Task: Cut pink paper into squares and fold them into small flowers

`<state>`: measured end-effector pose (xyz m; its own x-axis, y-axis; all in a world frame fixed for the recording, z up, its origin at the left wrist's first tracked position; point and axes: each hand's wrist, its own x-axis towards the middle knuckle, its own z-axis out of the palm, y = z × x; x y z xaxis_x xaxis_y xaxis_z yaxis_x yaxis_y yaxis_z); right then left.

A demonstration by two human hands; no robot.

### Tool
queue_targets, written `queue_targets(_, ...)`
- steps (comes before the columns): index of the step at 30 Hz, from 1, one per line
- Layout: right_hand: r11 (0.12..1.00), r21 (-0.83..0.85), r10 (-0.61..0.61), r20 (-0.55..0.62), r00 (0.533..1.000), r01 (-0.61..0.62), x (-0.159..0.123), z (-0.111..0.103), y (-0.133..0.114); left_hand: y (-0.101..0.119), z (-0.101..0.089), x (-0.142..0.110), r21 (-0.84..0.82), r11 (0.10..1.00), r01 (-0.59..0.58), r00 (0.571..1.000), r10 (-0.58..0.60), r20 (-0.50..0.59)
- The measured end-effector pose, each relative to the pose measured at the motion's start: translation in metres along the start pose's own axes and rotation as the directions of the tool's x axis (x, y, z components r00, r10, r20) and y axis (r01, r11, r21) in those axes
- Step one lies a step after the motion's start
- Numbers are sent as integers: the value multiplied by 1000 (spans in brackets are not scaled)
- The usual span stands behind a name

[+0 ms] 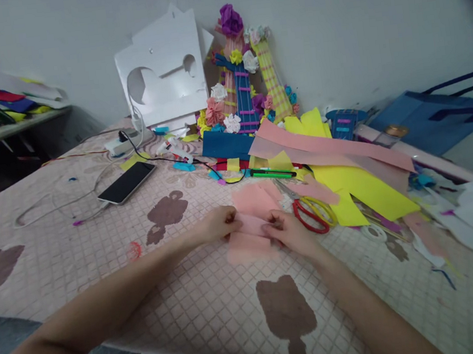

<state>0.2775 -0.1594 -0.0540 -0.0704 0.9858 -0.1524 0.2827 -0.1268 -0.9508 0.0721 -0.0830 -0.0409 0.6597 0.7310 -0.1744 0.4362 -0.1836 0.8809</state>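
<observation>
A piece of pale pink crepe paper [251, 224] is stretched between my two hands just above the table. My left hand [219, 224] pinches its left end, and my right hand [288, 231] pinches the right end with thumb and fingers. Beneath it lies another pink paper piece [249, 249], and more salmon-pink paper [256, 196] lies right behind. Scissors [310, 214] with one red and one yellow handle rest beyond my right hand. A green utility knife [273, 173] lies farther back.
A phone [127, 183] on a cable lies at left, near a power strip [128, 141] and a glue gun [177, 150]. Yellow sheets [350, 186] and a long pink strip [327, 145] spread at right. Flower-decorated paper guitars [244, 95] and a white cut-out board [162, 65] lean on the wall.
</observation>
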Motion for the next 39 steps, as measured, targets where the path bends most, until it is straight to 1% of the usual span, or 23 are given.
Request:
queue_targets(1, 994, -101, -51, -27, 998, 48, 1, 1, 1, -3, 1, 2, 70, 997, -36, 996, 41, -79)
queue_targets(2, 977, -194, -100, -45, 994, 90, 1, 2, 1, -6, 1, 4, 111, 992, -59, 989, 73, -129)
queue_targets(4, 927, -344, -181, -62, 982, 149, 2, 4, 0, -10, 2, 6, 193, 976, -104, 977, 137, -165)
queue_targets(6, 881, -443, -216, -68, 974, 164, 2, 4, 0, -13, 1, 8, 295, 944, -147, 966, 201, -161)
queue_targets(8, 852, -499, -220, -63, 973, 160, 2, 4, 1, -15, 0, 9, 352, 920, -172, 965, 229, -126)
queue_targets(11, 789, -583, -278, -55, 959, 195, 1, 4, 5, -16, -2, 9, 347, 915, -209, 964, 252, -86)
queue_targets(14, 703, -656, -380, -17, 925, 276, 0, 5, 8, -17, -4, 7, 324, 911, -256, 955, 290, -60)
queue_targets(17, 643, -696, -441, 6, 897, 320, -4, 7, 10, -20, -5, 7, 362, 880, -308, 933, 354, -67)
queue_targets(20, 598, -719, -483, 30, 875, 355, -7, 9, 11, -23, -6, 7, 400, 836, -376, 899, 434, -63)
queue_targets(23, 520, -760, -527, 73, 847, 389, -11, 9, 16, -26, -7, 7, 437, 763, -475, 847, 531, -6)
queue_targets(26, 385, -830, -552, 143, 821, 403, -14, 8, 22, -30, -9, 5, 493, 660, -566, 786, 613, 82)
queue_targets(29, 257, -872, -567, 212, 796, 416, -16, 8, 25, -33, -12, 1, 547, 582, -602, 746, 653, 127)
queue_targets(31, 197, -887, -566, 244, 787, 416, -18, 8, 25, -33, -13, -1, 581, 522, -624, 720, 673, 169)
queue_targets(33, 153, -902, -548, 263, 794, 404, -20, 9, 24, -32, -15, -3, 626, 443, -642, 694, 682, 229)
queue_targets(35, 127, -909, -529, 277, 802, 398, -22, 9, 24, -30, -16, -5, 670, 362, -648, 676, 679, 287)
queue_targets(39, 133, -901, -532, 286, 797, 412, -28, 6, 27, -26, -18, -8, 723, 245, -646, 664, 648, 373)
